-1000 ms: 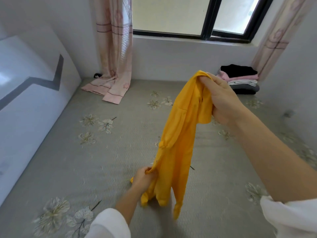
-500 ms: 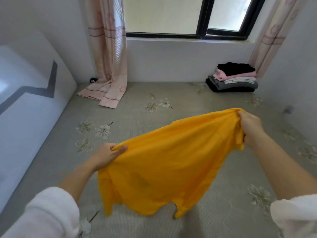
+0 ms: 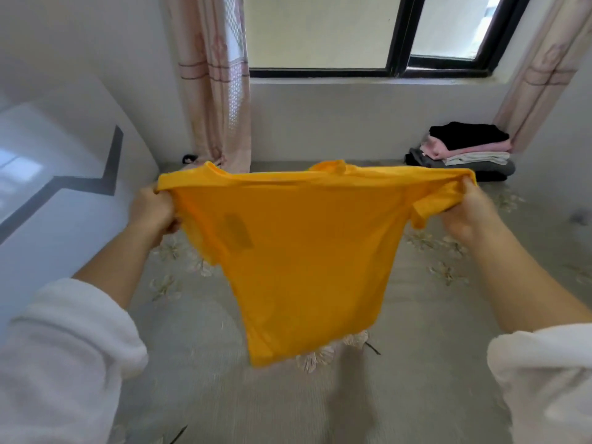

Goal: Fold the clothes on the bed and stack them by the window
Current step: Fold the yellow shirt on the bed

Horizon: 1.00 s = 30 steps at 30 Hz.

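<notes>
A yellow T-shirt [image 3: 307, 251] hangs spread out in the air above the bed [image 3: 416, 363], collar at the top. My left hand [image 3: 153, 209] grips its left shoulder and my right hand [image 3: 471, 213] grips its right shoulder and sleeve. The hem hangs free above the sheet. By the window, at the back right, lies a stack of folded clothes [image 3: 464, 152] with a black piece on top, then pink, white, grey and black ones.
The bed has a grey sheet with flower prints. A white headboard with a dark stripe [image 3: 64, 187] runs along the left. Pink curtains [image 3: 217, 81] hang at both sides of the window [image 3: 384, 33]; the left one trails onto the bed.
The shirt went from a bunched hang under my right hand to fully stretched between both hands. My left hand rose from its hem to its shoulder.
</notes>
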Available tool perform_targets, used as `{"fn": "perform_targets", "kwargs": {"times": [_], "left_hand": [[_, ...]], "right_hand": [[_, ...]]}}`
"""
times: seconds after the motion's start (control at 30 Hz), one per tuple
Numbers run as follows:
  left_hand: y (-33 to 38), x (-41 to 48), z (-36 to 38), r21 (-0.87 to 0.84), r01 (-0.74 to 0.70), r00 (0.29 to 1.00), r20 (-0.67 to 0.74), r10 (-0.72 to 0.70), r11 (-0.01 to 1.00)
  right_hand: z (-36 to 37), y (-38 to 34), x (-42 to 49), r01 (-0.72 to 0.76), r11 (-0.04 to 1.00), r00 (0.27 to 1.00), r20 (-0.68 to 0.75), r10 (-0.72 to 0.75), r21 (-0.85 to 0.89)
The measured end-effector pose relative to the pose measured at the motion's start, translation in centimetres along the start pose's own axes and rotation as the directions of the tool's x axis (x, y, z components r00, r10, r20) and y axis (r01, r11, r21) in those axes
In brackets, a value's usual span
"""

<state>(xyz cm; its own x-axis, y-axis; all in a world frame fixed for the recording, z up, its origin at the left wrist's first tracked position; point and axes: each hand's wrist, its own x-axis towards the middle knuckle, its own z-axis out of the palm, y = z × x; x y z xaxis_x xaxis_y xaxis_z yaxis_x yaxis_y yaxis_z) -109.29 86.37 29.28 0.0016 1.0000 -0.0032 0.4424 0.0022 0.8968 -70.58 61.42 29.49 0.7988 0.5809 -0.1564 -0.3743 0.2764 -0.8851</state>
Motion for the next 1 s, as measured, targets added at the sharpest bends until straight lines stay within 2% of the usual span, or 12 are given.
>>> {"fn": "perform_targets", "kwargs": {"times": [0.03,0.1,0.2,0.3,0.4,0.53,0.7,0.77,0.87,0.93,1.0], "left_hand": [[0.7,-0.3,0.0,-0.193,0.074,0.997,0.046,-0.066,0.978],[1.3,-1.2,-0.3,-0.427,0.064,0.994,0.108,-0.019,0.902],[-0.6,-2.6,-1.0,-0.524,-0.084,0.995,-0.005,0.095,0.848],[-5.2,-5.3,-1.7,-0.436,-0.205,0.977,-0.138,0.161,0.876],[-11.3,-8.4,-1.8,-0.301,-0.214,0.973,-0.154,0.174,0.929],[-19.6,-12.4,-1.7,-0.11,-0.165,0.984,-0.081,0.157,0.98],[-28.5,-17.6,-1.7,0.08,-0.008,0.999,0.04,0.005,0.997],[-31.8,-19.8,-1.7,0.152,0.011,0.994,0.11,-0.028,0.988],[-36.7,-22.5,-1.8,0.265,0.092,0.961,0.228,-0.155,0.96],[-40.0,-24.1,-1.2,0.42,0.119,0.927,0.277,-0.252,0.9],[-42.6,-25.7,-0.4,0.552,0.133,0.873,0.329,-0.361,0.823]], "right_hand": [[0.4,-0.4,0.0,0.017,0.999,0.999,0.028,-0.018,0.044],[0.7,-0.9,-0.5,0.026,0.99,0.997,0.071,-0.037,0.137],[0.2,-0.7,-1.8,0.01,0.977,0.995,0.098,-0.032,0.211],[-1.5,0.8,-3.7,-0.036,0.981,0.997,0.08,0.021,0.192],[-3.9,3.8,-5.0,-0.097,0.992,0.994,0.048,0.094,0.078],[-7.6,9.1,-6.5,-0.208,0.973,0.977,0.027,0.211,-0.105],[-12.7,15.9,-8.9,-0.353,0.903,0.935,-0.068,0.348,-0.244],[-14.9,18.6,-10.0,-0.404,0.863,0.915,-0.142,0.379,-0.302],[-18.4,23.3,-11.3,-0.472,0.762,0.882,-0.242,0.406,-0.443],[-21.2,26.5,-12.1,-0.505,0.622,0.862,-0.309,0.402,-0.598],[-23.8,29.1,-13.3,-0.459,0.454,0.875,-0.3,0.381,-0.764]]}}
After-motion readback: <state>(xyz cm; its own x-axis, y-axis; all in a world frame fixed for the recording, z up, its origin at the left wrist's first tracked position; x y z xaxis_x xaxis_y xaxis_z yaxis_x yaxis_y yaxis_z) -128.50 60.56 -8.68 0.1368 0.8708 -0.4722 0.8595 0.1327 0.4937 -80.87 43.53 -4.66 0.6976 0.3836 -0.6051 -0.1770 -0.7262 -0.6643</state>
